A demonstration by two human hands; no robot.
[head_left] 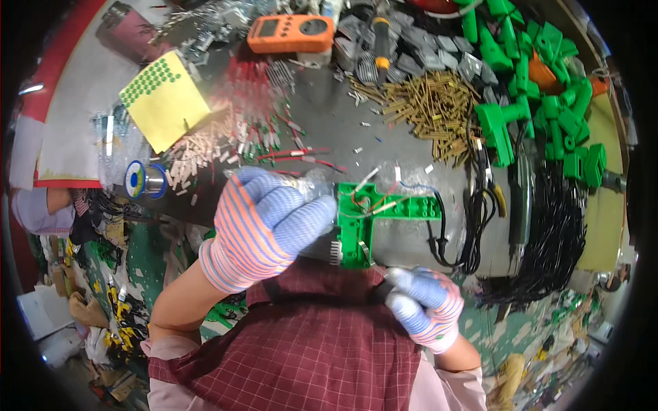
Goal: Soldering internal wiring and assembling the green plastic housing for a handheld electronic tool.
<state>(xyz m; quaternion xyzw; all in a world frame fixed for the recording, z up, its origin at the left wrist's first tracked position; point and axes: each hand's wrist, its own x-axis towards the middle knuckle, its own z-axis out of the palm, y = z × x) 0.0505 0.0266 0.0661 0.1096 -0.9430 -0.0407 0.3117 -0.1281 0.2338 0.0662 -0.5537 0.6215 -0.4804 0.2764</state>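
Note:
A green plastic tool-shaped half housing point(358, 240) lies open side up in front of me, with thin white, red and blue wires inside. My left hand point(257, 229), in a striped knit glove with blue fingers, is closed at the housing's left end; its fingertips are partly hidden. A dark finned piece point(334, 252) sits against that end. Lower right, close to my apron, my right hand point(428, 305) is gloved too, with fingers drawn together. Something dark shows at its fingertips, too blurred to name. A black cord point(439, 240) runs from the housing's right end.
An orange meter point(291, 34) stands at the back. Brass-coloured strips point(432, 109) lie heaped right of centre, green housings point(548, 89) at far right, black cords point(555, 240) below them. To the left are a yellow pad point(164, 106), solder spool point(146, 179) and pale sleeves point(199, 151).

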